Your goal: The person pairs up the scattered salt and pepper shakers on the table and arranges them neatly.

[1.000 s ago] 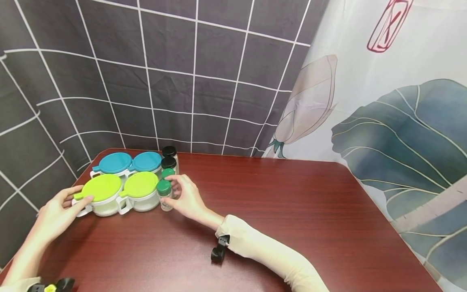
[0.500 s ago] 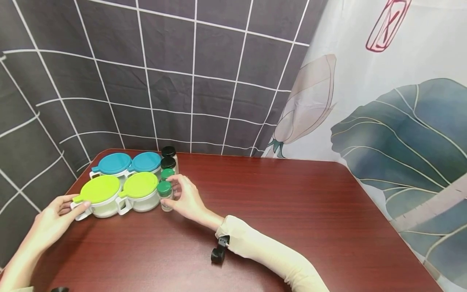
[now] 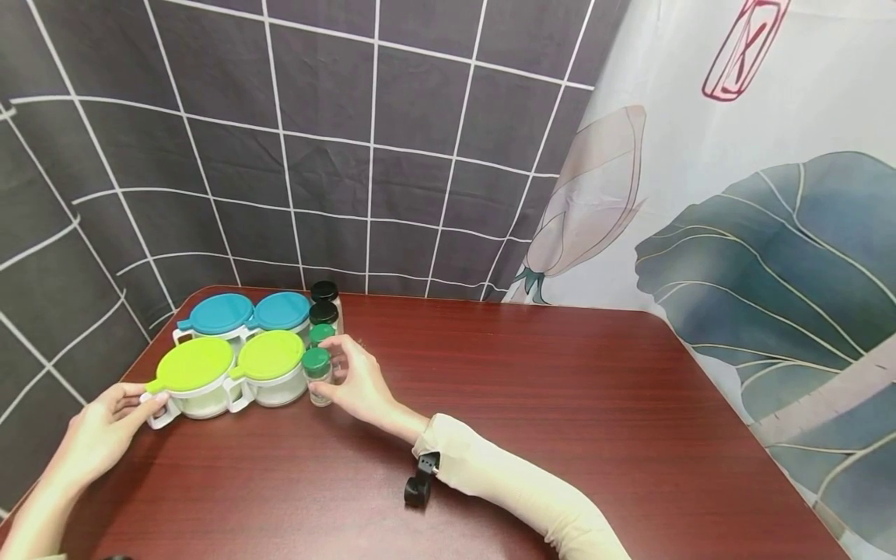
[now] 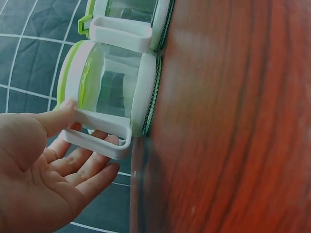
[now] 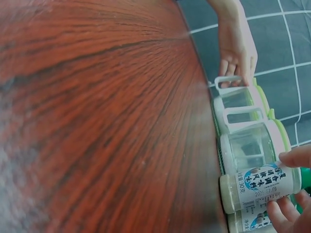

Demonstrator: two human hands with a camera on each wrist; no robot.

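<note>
Two seasoning pots with lime-green lids stand in a row, the left pot [image 3: 196,365] beside the right pot [image 3: 269,356]. My left hand [image 3: 105,434] holds the left pot's white handle [image 4: 97,144]; the thumb lies at its top and the fingers pass behind. With thumb and fingers on opposite sides, my right hand [image 3: 362,383] grips the front green-capped spice jar [image 3: 317,363], whose printed label [image 5: 266,183] shows in the right wrist view. Behind it stands another green-capped spice jar [image 3: 322,334], partly covered by the right fingers.
Two blue-lidded pots, one left [image 3: 222,313] and one right [image 3: 281,310], form the back row. Beside them stand two black-capped jars, the rear one [image 3: 325,292] and the nearer one [image 3: 323,313]. A dark gridded curtain [image 3: 413,187] hangs behind the brown table [image 3: 525,404].
My left hand has slid down from the lime-green lid's edge to the handle, and the left pot's handle has shifted slightly toward me. My right hand stays at the green-capped spice jar.
</note>
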